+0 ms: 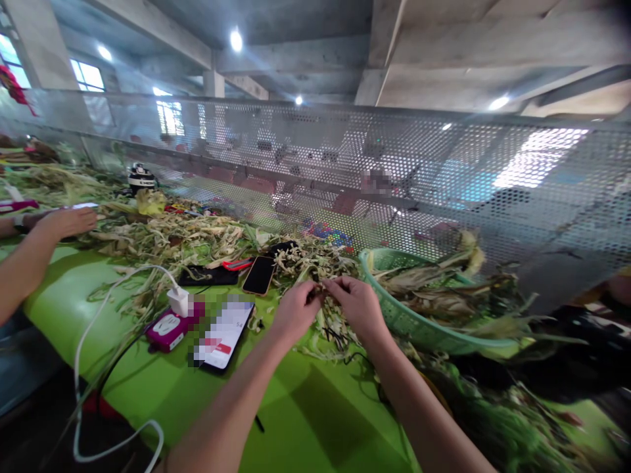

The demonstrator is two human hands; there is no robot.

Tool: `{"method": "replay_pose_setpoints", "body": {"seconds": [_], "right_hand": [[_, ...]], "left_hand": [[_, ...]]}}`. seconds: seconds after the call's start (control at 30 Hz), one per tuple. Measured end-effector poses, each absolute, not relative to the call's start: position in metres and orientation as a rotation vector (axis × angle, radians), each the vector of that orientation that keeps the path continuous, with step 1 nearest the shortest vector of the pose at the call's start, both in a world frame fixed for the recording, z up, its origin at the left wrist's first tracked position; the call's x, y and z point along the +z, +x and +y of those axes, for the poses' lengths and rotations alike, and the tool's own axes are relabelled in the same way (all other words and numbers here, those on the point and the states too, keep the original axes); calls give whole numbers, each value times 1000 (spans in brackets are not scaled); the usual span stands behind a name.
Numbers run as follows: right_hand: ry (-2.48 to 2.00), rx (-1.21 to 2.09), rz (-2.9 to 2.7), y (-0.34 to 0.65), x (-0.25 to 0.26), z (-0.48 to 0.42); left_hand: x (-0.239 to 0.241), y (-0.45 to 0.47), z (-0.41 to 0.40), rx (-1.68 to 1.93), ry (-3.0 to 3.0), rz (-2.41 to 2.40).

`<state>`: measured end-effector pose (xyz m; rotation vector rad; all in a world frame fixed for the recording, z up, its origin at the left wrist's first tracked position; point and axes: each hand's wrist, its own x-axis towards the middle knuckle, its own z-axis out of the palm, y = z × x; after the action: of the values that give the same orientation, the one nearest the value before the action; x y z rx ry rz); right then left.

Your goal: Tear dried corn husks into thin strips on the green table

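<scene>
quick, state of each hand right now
Left hand: closed in a pinch; can't tell if it holds anything.
Right hand: also pinched closed; anything held is too small to tell.

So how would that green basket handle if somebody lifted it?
The green basket would likely feel light for its bulk, since it holds dry-looking husks. It looks thin, so it might flex slightly. Husks overhanging one side could slide off if tilted.

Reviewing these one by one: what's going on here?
The person's left hand and right hand are close together by husk scraps on a table, fingers pinched; anything held is too small to identify. To their right stands a green basket of husks; to their left lie a lit phone and purple power strip. Far left is another person's hand.
</scene>
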<state>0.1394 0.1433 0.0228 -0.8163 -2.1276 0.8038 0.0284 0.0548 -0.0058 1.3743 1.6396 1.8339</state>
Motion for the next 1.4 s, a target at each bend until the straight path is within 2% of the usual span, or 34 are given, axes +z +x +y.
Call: {"method": "replay_pose_setpoints", "body": {"seconds": [0.13,0.4,0.63,0.73,0.97,1.13,1.4], "right_hand": [[-747,939,-2071,138,23,145],[-613,995,-2072,134,16,147],[-571,1399,-1745,134,16,147],[-558,1417,-1685,134,17,145],[-394,1231,-1965,136,20,144],[-320,959,-2215,139,24,148],[-469,408,-2462,146,35,142]], "left_hand": [[-4,26,54,1840,1259,1622],[-4,23,53,1922,1027,1499],[-12,28,57,1886,889,1268],[-13,29,59,1883,794,1196],[-13,27,62,1869,680,1096],[-8,25,56,1821,969,1388],[-11,20,58,1637,1308,1684]]}}
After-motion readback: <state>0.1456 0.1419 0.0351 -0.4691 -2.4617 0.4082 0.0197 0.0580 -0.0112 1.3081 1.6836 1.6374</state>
